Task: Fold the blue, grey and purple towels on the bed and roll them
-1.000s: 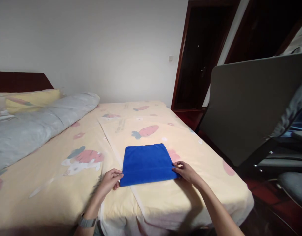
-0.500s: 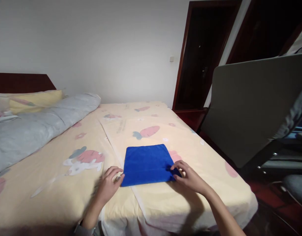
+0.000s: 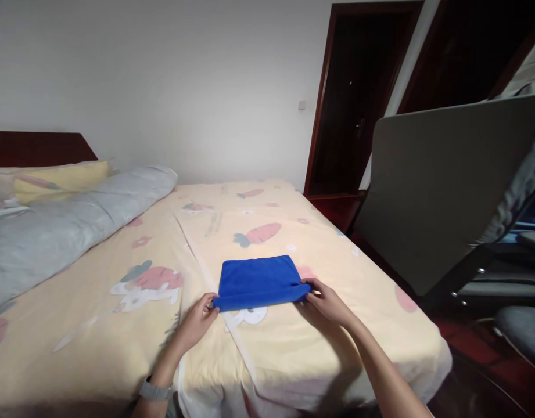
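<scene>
Left hand [image 3: 198,318] and right hand [image 3: 328,301] each pinch one end of the blue cloth [image 3: 258,276] on the bed [image 3: 288,351], apparently folding or rolling its near edge; the next move seems to call for level ends. The grey quilt [image 3: 79,223] lies well apart, seemingly out of the way.

A Bedroom in a Home

This looks like a bedroom in somebody's home. A big bed [image 3: 132,342] takes up a lot of the room. Its yellow sheet [image 3: 363,307] has pink carrots [image 3: 265,233] and a white bunny [image 3: 139,296] on it. A long, puffy gray cover [image 3: 79,226] lies across the bed. Behind it is a yellow pillow [image 3: 71,177], near a dark wooden headboard [image 3: 36,148]. The wall [image 3: 197,87] is plain and pale, with a small square switch [image 3: 301,105]. Beside that is a dark door [image 3: 345,104] with a shiny handle [image 3: 359,126].
</scene>
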{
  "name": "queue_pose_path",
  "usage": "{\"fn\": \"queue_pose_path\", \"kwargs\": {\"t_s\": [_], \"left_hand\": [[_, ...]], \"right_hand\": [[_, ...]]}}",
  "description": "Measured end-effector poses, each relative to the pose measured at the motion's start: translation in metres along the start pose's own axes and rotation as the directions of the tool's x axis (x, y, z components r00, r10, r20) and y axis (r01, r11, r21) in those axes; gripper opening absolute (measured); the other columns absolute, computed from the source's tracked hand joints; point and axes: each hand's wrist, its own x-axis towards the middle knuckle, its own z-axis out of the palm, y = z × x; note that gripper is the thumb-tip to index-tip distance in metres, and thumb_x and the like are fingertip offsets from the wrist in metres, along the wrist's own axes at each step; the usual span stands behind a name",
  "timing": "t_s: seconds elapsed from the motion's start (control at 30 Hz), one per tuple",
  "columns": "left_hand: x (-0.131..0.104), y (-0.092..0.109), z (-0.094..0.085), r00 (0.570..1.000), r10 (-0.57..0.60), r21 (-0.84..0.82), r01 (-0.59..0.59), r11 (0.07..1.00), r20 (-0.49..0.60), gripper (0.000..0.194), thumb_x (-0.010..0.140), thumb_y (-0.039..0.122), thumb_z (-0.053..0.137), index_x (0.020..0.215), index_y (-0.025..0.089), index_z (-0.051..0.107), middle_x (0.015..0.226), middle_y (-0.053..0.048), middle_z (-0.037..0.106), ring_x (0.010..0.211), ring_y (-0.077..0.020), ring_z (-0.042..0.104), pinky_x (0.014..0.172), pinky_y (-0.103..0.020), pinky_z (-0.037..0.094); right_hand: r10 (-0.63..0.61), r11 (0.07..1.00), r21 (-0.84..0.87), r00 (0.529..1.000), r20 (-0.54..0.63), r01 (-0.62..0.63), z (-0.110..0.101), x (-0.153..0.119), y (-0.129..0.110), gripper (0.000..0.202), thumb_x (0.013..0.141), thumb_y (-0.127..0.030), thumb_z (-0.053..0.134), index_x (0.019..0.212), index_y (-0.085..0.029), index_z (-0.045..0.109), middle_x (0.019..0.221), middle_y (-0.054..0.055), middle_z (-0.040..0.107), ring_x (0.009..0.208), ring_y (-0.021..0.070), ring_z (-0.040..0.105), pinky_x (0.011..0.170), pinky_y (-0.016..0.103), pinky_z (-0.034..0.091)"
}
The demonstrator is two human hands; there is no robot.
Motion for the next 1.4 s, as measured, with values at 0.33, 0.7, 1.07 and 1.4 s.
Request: {"fn": "queue_pose_path", "kwargs": {"t_s": [0.33,0.7,1.07,1.4], "left_hand": [[0.038,0.000,0.014,0.957,-0.266,0.189,0.284,0.940,-0.114,0.045,0.087,0.050,0.046,0.101,0.015,0.070,0.102,-0.016,0.076,0.100,-0.0286,0.070,0.083,-0.031,0.047],[0.050,-0.005,0.021,0.953,-0.242,-0.039,0.239,0.970,-0.183,0.040,0.079,0.058,0.056,0.089,0.020,0.063,0.092,-0.008,0.072,0.095,-0.0261,0.067,0.084,-0.032,0.048],[0.030,0.013,0.016,0.947,-0.267,-0.358,0.190,0.914,-0.180,0.055,0.068,0.067,0.065,0.096,0.020,0.057,0.058,0.009,0.050,0.044,-0.0102,0.052,0.045,-0.021,0.041],[-0.036,0.013,0.002,0.990,-0.136,0.204,0.126,0.971,0.033,0.033,0.089,0.053,0.048,0.104,0.029,0.065,0.076,0.002,0.070,0.062,-0.0178,0.063,0.059,-0.025,0.044]], "right_hand": [[0.236,0.961,-0.089,0.942,-0.238,-0.263,0.007,0.038,0.012,0.028,0.085,-0.040,0.059,0.095,-0.017,0.073,0.095,0.009,0.075,0.094,0.0274,0.069,0.080,0.033,0.050],[0.213,0.976,0.114,0.928,-0.307,-0.186,0.023,0.050,0.022,0.032,0.078,-0.041,0.059,0.102,-0.020,0.059,0.093,0.007,0.072,0.084,0.0224,0.069,0.066,0.029,0.053],[0.047,0.991,0.131,0.970,-0.237,-0.016,0.004,0.028,0.003,0.030,0.069,-0.031,0.056,0.094,-0.019,0.068,0.102,0.006,0.069,0.078,0.0195,0.064,0.067,0.029,0.049],[0.129,0.984,-0.133,0.988,0.089,-0.116,-0.007,-0.034,0.013,0.023,0.081,-0.036,0.059,0.097,-0.021,0.067,0.096,0.005,0.068,0.074,0.0192,0.061,0.066,0.029,0.048]]}}
